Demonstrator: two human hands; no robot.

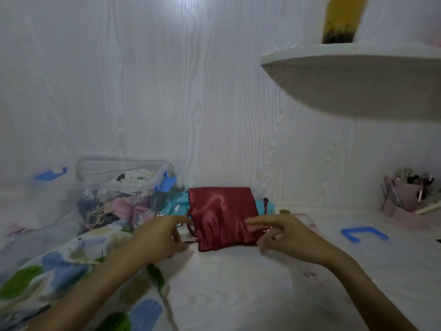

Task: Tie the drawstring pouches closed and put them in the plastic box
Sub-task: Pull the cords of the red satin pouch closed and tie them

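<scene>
A shiny dark red drawstring pouch [222, 216] lies flat on the white table, its mouth toward me. My left hand [164, 235] is at the pouch's left edge, fingers curled around the thin red cord there. My right hand [281, 232] is at the right edge, fingertips pinching the cord on that side. A clear plastic box [124, 187] with blue clips stands at the back left, holding several pouches. A turquoise patterned pouch [176, 206] lies behind the red one.
A large patterned cloth [59, 271] with green and blue spots covers the near left. A blue clip [365, 234] lies at the right. A pink pen holder [405, 197] stands far right. A white shelf [358, 75] juts out overhead.
</scene>
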